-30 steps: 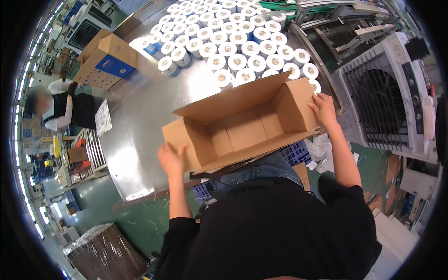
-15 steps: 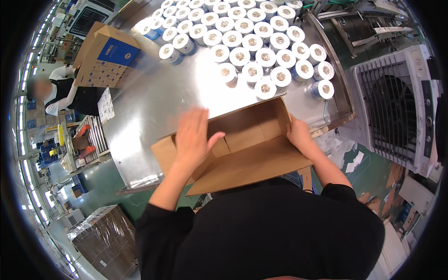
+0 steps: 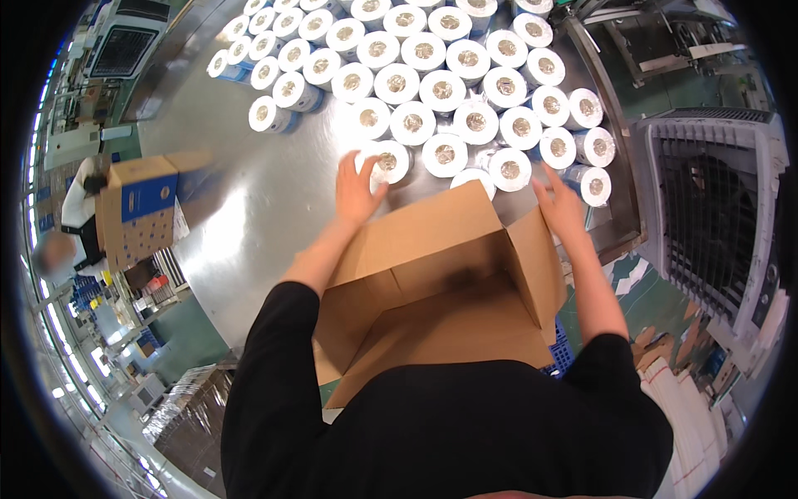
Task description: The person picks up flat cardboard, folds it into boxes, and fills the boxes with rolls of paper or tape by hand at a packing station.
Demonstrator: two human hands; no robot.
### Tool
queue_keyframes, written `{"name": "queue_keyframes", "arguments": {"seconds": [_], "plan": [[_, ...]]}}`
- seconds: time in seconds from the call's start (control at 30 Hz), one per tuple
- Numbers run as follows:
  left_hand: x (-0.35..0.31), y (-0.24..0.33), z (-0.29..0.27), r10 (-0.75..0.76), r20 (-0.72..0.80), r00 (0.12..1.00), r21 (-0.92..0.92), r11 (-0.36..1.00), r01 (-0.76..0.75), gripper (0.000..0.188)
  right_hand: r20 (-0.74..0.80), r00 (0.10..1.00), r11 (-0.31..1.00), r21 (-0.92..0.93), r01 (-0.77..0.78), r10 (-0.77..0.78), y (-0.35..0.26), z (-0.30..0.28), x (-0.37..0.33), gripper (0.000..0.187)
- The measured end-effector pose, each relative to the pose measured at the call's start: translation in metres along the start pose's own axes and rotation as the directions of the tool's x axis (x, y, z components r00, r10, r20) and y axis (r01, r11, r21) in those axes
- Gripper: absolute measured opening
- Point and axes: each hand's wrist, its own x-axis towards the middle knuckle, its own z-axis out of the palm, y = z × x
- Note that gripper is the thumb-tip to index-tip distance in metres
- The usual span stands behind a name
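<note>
Many white rolls (image 3: 445, 155) are ranged on the metal table (image 3: 237, 212) beyond the open carton (image 3: 428, 241), its long axis laid left to right. 1 near roll (image 3: 390, 163) is set just beside the left hand (image 3: 357, 198), whose thumb and fingers are parted; contact cannot be told. The right hand (image 3: 563, 214), also spread, is placed by the right flap (image 3: 539, 270), farther off.

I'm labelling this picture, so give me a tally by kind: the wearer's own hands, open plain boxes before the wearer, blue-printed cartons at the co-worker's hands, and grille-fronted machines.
Wearer's left hand and right hand: 2
Open plain box: 1
Blue-printed carton: 1
Grille-fronted machines, right and upper left: 2
Total: 6
</note>
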Motion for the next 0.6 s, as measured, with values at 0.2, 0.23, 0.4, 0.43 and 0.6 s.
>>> {"name": "queue_keyframes", "arguments": {"seconds": [0.2,0.23,0.4,0.43,0.6], "plan": [[0.076,-0.023,0.011,0.137,0.281,0.950,0.340,0.911,-0.232,0.045,0.350,0.937,0.955,-0.270,0.121,-0.020,0.018,0.045,0.105,0.083],[0.077,-0.026,0.020,0.098,0.312,0.945,0.378,0.900,-0.218,0.043,0.352,0.935,0.968,-0.212,0.137,-0.055,0.028,0.055,0.113,0.083],[0.098,-0.028,0.010,-0.124,0.494,0.861,0.401,0.911,-0.099,0.037,0.343,0.919,0.957,-0.137,0.255,-0.196,0.042,0.054,0.120,0.077],[0.096,-0.027,-0.015,-0.131,0.439,0.889,0.359,0.933,-0.040,0.036,0.351,0.919,0.960,-0.140,0.241,-0.179,0.030,0.039,0.116,0.075],[0.028,0.016,-0.213,-0.218,-0.036,0.975,-0.136,0.968,0.212,0.042,0.103,0.985,0.987,-0.058,0.147,-0.141,-0.036,-0.092,0.055,0.064]]}}
